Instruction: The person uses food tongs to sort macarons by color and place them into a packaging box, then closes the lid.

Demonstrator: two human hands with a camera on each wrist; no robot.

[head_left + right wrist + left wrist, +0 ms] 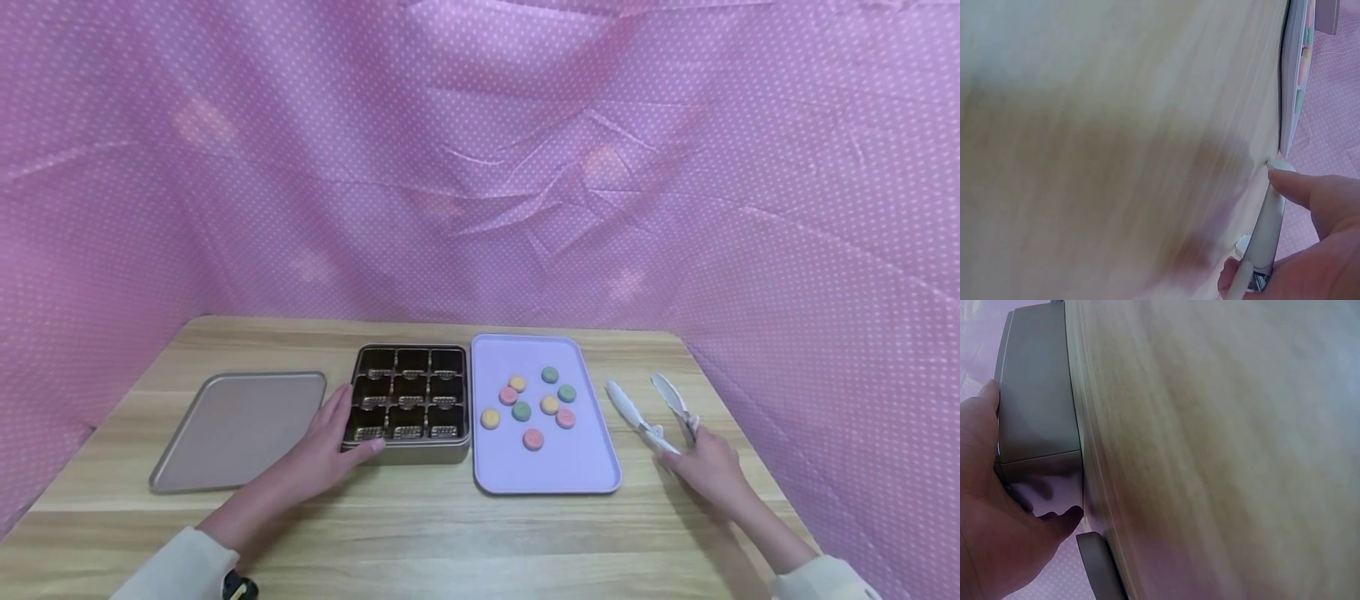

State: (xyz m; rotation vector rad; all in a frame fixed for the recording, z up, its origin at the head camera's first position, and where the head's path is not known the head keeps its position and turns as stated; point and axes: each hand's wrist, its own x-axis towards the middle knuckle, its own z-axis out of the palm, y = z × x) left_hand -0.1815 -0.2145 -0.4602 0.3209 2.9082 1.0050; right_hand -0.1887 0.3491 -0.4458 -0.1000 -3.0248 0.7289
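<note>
An open tin box with nine dark compartments stands on the wooden table. My left hand holds its near left corner, fingers along the left side and thumb on the front wall. The left wrist view shows that hand wrapped around the box corner. To the right, white tongs lie open on the table. My right hand pinches them at their hinge end. In the right wrist view a finger rests on one tong arm.
A flat tin lid lies left of the box. A lavender tray with several coloured round sweets sits between box and tongs. Pink dotted cloth walls in the table on three sides.
</note>
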